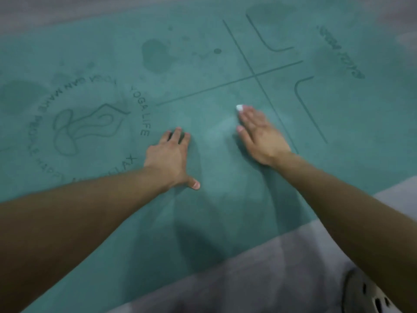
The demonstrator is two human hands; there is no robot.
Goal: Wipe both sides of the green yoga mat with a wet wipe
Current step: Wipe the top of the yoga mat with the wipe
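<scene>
head view: left hand, right hand flat on yoga mat, wet wipe mostly hidden beneath

Shows teal-green across the flat rubber yoga mat, printed in darker green with crossed straight lines, rounded corner marks and a ring of capital lettering around a line-drawn emblem. Mottled with darker, damp-looking blotches toward the far edge. White on the small crumpled wet wipe. Pale grey on the smooth floor; grey with black holes on the perforated clog.
</scene>
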